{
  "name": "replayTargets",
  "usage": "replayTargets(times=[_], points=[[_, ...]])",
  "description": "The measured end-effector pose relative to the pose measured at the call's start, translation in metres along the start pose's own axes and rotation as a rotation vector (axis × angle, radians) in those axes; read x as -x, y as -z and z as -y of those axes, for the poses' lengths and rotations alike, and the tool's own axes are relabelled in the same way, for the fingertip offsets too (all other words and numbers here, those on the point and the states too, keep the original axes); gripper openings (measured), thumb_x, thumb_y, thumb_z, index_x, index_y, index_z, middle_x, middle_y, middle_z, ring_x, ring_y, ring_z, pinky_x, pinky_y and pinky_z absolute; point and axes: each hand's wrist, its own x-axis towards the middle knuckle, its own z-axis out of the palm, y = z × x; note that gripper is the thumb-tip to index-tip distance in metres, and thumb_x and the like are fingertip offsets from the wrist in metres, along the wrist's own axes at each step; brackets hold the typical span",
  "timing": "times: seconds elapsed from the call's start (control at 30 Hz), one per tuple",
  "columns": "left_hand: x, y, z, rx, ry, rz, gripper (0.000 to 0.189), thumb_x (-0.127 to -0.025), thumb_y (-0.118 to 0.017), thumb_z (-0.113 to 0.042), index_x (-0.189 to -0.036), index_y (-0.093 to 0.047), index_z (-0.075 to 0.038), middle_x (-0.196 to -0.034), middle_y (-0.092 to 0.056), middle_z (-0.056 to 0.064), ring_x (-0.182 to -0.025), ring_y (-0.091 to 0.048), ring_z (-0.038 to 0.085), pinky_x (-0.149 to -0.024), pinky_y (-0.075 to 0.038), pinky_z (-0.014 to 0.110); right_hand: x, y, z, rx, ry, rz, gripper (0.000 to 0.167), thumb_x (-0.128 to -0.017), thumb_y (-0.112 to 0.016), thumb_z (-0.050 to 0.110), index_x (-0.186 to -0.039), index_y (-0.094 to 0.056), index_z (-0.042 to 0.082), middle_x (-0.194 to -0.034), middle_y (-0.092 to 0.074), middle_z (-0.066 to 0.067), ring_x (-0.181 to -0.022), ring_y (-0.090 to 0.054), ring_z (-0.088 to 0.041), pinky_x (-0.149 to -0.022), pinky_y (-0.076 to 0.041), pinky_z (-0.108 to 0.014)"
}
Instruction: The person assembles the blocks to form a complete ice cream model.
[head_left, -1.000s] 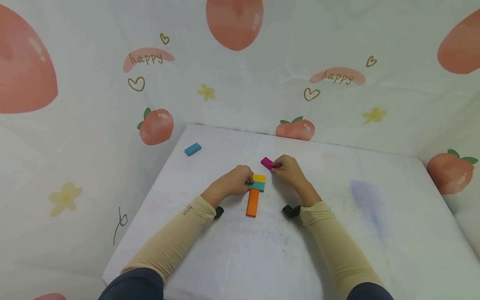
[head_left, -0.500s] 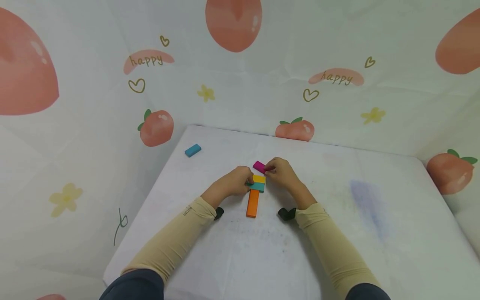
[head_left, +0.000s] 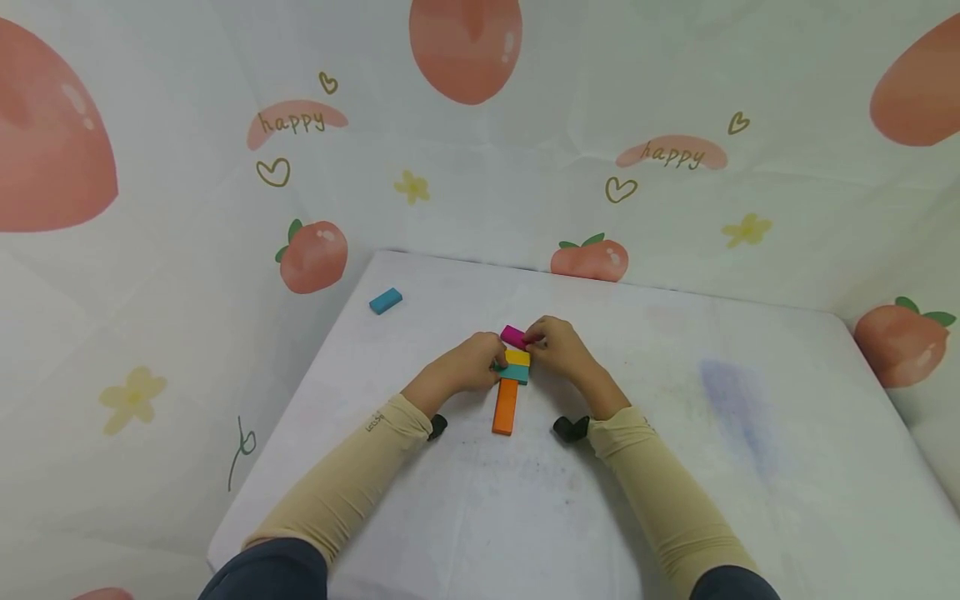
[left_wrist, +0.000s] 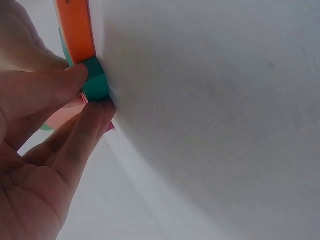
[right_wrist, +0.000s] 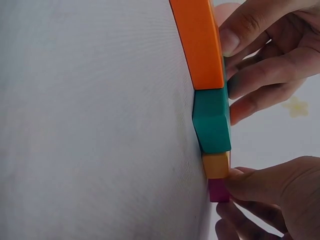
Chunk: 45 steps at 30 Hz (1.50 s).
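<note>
An orange block [head_left: 505,408] lies lengthwise on the white table, its far end against a teal block [head_left: 515,375] set crosswise. Just beyond the teal one is a yellow block [head_left: 518,358]. My left hand [head_left: 467,362] pinches the left end of the teal block; in the left wrist view its thumb and fingertips hold the teal end [left_wrist: 96,80]. With thumb and fingers, my right hand [head_left: 562,343] pinches the right end of a magenta block [head_left: 513,337], slightly angled behind the yellow one. In the right wrist view, the magenta block [right_wrist: 219,190] sits close beside the yellow.
A blue block [head_left: 386,301] lies apart near the table's far left corner. A cloth with printed peaches [head_left: 312,257] hangs behind and to the left of the table [head_left: 810,400]. A bluish smudge [head_left: 733,408] marks the table's right part.
My right hand has moved left with the magenta block, bringing it behind the yellow one. The left hand has stayed in place on the teal block.
</note>
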Motion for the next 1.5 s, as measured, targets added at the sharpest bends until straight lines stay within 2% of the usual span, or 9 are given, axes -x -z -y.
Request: replayTargets(times=[0.2,0.23,0.43,0.47,0.63,1.2,1.5], points=[[0.0018,0.0006,0.0001,0.01,-0.014,-0.005,0.022,-0.094,-0.074,0.0,-0.115,-0.079,0.005,-0.123,-0.072,0.016,-0.11,-0.066,0.026,-0.105,-0.058,0.04,-0.0001,0.0002,0.0003,-0.003,0.011,0.001,0.015,-0.099,-0.07,0.002,-0.109,-0.08,-0.001,-0.116,-0.072,-0.016,-0.112,-0.068,-0.033,-0.104,-0.059,-0.048],[-0.0027,-0.0049,0.0087,0.008,-0.027,-0.013,0.022,-0.095,-0.075,-0.003,-0.115,-0.079,0.005,-0.121,-0.072,0.014,-0.109,-0.066,0.024,-0.104,-0.058,0.038,0.0,0.0005,0.0006,-0.003,0.011,0.003,0.015,-0.098,-0.07,0.002,-0.108,-0.08,-0.002,-0.116,-0.072,-0.017,-0.112,-0.068,-0.033,-0.105,-0.059,-0.048],[-0.0005,-0.0064,0.0074,0.01,-0.018,-0.012,0.023,-0.096,-0.074,-0.004,-0.117,-0.078,0.004,-0.12,-0.07,0.014,-0.111,-0.064,0.025,-0.106,-0.058,0.038,0.0009,0.0014,0.002,-0.015,0.003,0.021,0.015,-0.098,-0.068,-0.001,-0.109,-0.079,-0.003,-0.118,-0.072,-0.018,-0.115,-0.068,-0.035,-0.106,-0.058,-0.05],[0.0043,-0.0015,-0.0011,0.013,-0.002,-0.005,0.023,-0.096,-0.073,-0.001,-0.117,-0.078,0.005,-0.122,-0.069,0.015,-0.113,-0.064,0.026,-0.107,-0.057,0.04,0.0011,0.0015,0.0023,-0.018,0.003,0.024,0.016,-0.098,-0.068,-0.001,-0.109,-0.079,-0.003,-0.119,-0.072,-0.018,-0.115,-0.068,-0.035,-0.107,-0.058,-0.05],[0.0034,-0.0035,-0.0004,0.012,0.01,-0.006,0.024,-0.095,-0.075,-0.001,-0.118,-0.077,0.005,-0.121,-0.069,0.015,-0.115,-0.064,0.026,-0.108,-0.056,0.039,0.0029,0.0016,0.0027,-0.007,0.025,0.025,0.017,-0.098,-0.066,-0.002,-0.108,-0.08,-0.004,-0.118,-0.072,-0.019,-0.114,-0.068,-0.035,-0.106,-0.058,-0.051],[0.0031,-0.0039,0.0015,-0.024,-0.027,-0.028,0.024,-0.093,-0.077,-0.001,-0.116,-0.079,0.004,-0.118,-0.066,0.014,-0.113,-0.065,0.024,-0.107,-0.057,0.036,0.0043,0.0039,0.0065,0.002,0.069,0.022,0.019,-0.097,-0.063,-0.005,-0.106,-0.08,-0.005,-0.118,-0.074,-0.019,-0.114,-0.069,-0.036,-0.103,-0.059,-0.051],[0.0033,-0.0022,-0.0001,-0.03,-0.009,-0.016,0.023,-0.094,-0.076,-0.003,-0.117,-0.08,0.003,-0.12,-0.065,0.013,-0.114,-0.066,0.023,-0.108,-0.057,0.036,0.0025,0.0039,0.0046,0.01,0.077,0.031,0.019,-0.097,-0.062,-0.004,-0.103,-0.08,-0.004,-0.117,-0.074,-0.019,-0.113,-0.069,-0.035,-0.103,-0.059,-0.052]])
